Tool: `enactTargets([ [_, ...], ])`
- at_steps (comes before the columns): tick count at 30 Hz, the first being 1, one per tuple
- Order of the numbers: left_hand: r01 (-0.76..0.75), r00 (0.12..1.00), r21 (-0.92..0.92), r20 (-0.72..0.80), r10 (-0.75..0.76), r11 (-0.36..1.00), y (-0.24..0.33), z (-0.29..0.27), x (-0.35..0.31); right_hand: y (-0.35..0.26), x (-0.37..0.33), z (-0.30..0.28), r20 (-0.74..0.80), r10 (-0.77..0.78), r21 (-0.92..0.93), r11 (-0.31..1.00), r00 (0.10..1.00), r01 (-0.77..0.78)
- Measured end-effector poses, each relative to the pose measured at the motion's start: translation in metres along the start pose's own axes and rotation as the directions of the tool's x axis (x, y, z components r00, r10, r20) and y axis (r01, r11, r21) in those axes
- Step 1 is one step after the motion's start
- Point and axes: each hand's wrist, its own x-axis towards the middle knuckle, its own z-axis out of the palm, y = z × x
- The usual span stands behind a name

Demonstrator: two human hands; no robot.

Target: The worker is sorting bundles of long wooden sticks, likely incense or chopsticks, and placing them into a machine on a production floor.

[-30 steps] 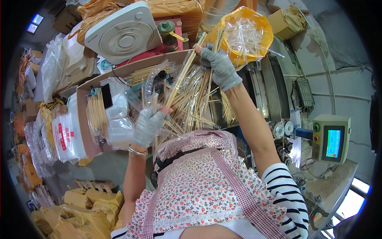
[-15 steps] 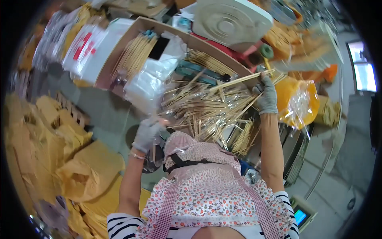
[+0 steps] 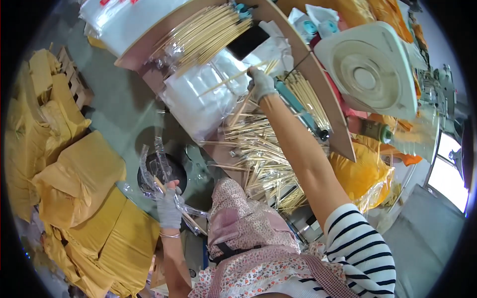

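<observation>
My right hand [image 3: 262, 85], in a grey glove, reaches over the bench with its fingers closed on a few thin wooden sticks [image 3: 226, 82]. Below it lie clear plastic bags [image 3: 196, 102]. Lower left, my left hand [image 3: 170, 207], gloved too, is closed on crumpled strips of clear plastic film [image 3: 160, 149] and a wooden stick [image 3: 194, 223]. A round black bin [image 3: 175, 171] stands beyond that hand. Beside my right forearm spreads a loose heap of wooden sticks [image 3: 258, 144], some among shiny clear film.
A cardboard-walled bench edge [image 3: 330, 109] holds a bundle of sticks [image 3: 208, 35], a black phone [image 3: 248, 42] and a teal tool [image 3: 298, 107]. Behind stands a pale plastic lid [image 3: 367, 69]. Yellow sacks [image 3: 99, 243] pile at left; a yellow bag [image 3: 360, 171] sits at right.
My right hand has moved left across the bench, from the heap's right side to above the plastic bags, carrying sticks. My left hand has gone down and left. The view has shifted.
</observation>
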Motion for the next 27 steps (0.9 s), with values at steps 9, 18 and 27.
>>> enactTargets([
  [9, 0.074, 0.98, 0.133, 0.175, -0.097, 0.988, 0.013, 0.062, 0.006, 0.029, -0.021, -0.039, 0.169, -0.118, -0.432, 0.883, 0.978, 0.181],
  [18, -0.102, 0.666, 0.365, 0.716, -0.209, 0.925, 0.012, 0.195, -0.08, -0.016, -0.258, -0.136, 0.317, 0.04, -0.29, 0.955, 0.948, 0.056],
  [27, -0.197, 0.179, 0.402, 0.911, -0.371, 0.894, -0.058, 0.271, -0.135, -0.033, -0.336, -0.275, 0.011, -0.411, 0.028, 0.911, 0.912, 0.411],
])
